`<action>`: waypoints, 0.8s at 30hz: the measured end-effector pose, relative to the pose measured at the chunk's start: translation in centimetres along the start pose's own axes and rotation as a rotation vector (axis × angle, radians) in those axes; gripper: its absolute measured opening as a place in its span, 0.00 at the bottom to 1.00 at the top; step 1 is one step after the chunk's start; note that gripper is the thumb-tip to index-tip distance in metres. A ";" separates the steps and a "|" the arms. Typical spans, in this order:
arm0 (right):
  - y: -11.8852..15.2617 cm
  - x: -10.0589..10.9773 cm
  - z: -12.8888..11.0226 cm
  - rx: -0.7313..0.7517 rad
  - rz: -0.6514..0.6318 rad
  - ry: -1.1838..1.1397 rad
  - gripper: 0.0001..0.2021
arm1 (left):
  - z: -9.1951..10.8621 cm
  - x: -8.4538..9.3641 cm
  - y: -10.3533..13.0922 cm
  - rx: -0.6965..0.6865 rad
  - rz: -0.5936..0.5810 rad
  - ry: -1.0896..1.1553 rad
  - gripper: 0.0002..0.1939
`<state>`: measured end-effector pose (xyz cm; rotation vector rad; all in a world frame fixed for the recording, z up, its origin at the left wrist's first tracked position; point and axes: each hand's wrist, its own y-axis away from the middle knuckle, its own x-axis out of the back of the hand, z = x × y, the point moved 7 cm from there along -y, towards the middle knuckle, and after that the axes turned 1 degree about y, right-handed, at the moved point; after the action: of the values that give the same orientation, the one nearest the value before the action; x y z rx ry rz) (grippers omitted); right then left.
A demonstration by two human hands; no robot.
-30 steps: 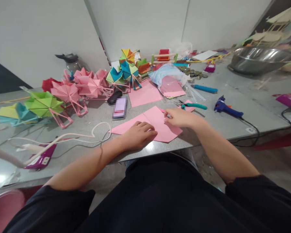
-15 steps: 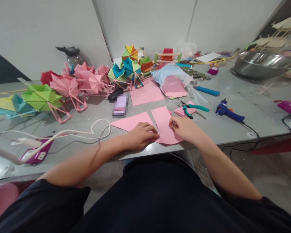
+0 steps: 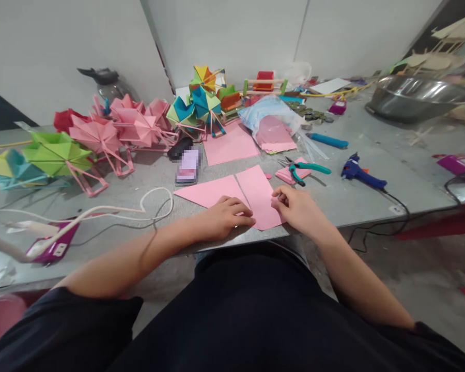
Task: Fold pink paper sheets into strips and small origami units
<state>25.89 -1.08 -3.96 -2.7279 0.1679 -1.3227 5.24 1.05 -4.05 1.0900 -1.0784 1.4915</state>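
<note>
Two pieces of pink paper lie side by side near the table's front edge, a narrow gap between them. The left piece tapers to a point at its left end. My left hand rests over the lower part of both pieces, fingers loosely spread and pressing down. At the right edge of the right pink paper, my right hand has its thumb and fingertips closed on the paper's border. Just beyond that hand, pliers with teal handles lie on a small stack of folded pink paper.
Farther back are a larger pink sheet, a plastic bag and a phone. Folded paper models line the left rear. A blue glue gun, a blue cutter and a metal bowl are rightward. A white cable loops leftward.
The right pink paper lies flatter, its lower edge now angular instead of curved, and the gap between the pieces is narrower. Both hands stay nearly in place; the view shifts slightly.
</note>
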 end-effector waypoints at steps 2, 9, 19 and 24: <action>0.2 0.0 0.1 -0.001 0.002 -0.013 0.05 | 0.2 0.0 -0.1 0.003 -0.011 -0.015 0.23; 1.1 0.6 0.3 -0.020 0.016 -0.040 0.10 | 1.3 0.7 0.1 -0.007 -0.015 -0.013 0.19; 2.1 0.2 0.7 -0.023 0.051 -0.075 0.05 | 1.1 0.6 0.3 -0.026 -0.033 0.029 0.26; 2.4 0.6 1.1 -0.022 0.077 -0.041 0.05 | 1.2 0.7 0.2 -0.031 -0.041 0.037 0.24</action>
<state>27.01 -3.45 -4.55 -2.7344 0.2827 -1.2519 5.10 -0.05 -3.17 1.0528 -1.0441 1.4529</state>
